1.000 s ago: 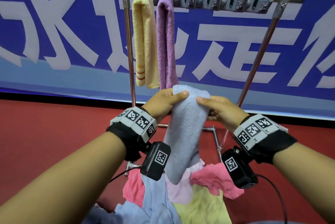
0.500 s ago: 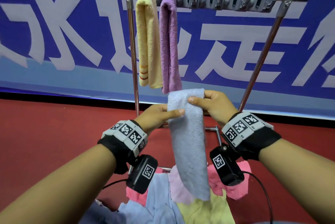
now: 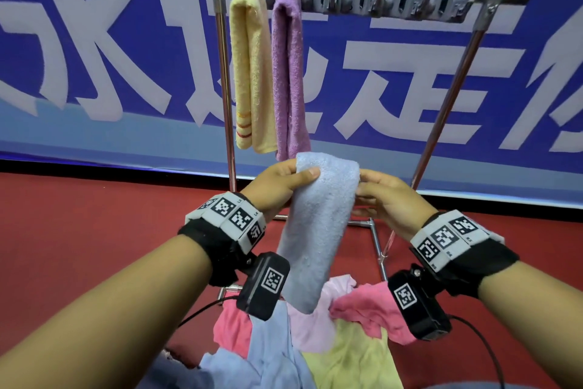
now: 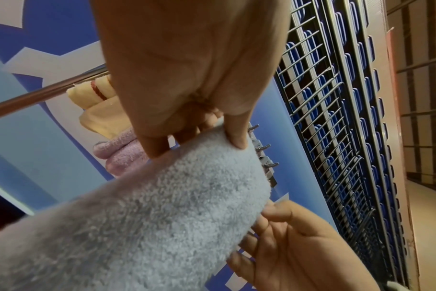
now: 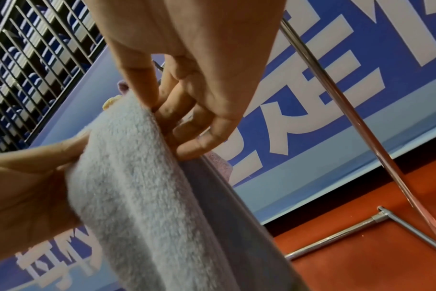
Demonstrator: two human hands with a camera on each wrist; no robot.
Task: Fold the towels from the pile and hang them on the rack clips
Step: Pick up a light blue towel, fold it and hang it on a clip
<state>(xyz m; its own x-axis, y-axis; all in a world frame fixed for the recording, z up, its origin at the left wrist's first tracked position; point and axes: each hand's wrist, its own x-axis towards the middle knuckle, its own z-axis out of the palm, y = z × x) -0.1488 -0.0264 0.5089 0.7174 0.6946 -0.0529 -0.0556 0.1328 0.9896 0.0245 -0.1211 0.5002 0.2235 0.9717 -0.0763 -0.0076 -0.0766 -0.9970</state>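
Nearest, the towel pile (image 3: pixel 315 344) lies on the red floor (image 3: pixel 94 246) below both wrists. Above it, the left hand (image 3: pixel 277 187) and right hand (image 3: pixel 388 196) each pinch a top corner of the folded blue towel (image 3: pixel 318 231) — only the right wrist view shows its stacked back layers. Beyond, 2 towels — yellow towel (image 3: pixel 249 73), purple towel (image 3: pixel 288 73) — hang from the rack clips (image 3: pixel 378 0).

A red floor (image 3: pixel 94 246) is shown, on which the metal base bars of the rack (image 3: pixel 373 231) are set in front of the blue banner, and on which a loose pile of towels (image 3: pixel 315 341) in pink, yellow and pale blue is heaped nearer the viewer.
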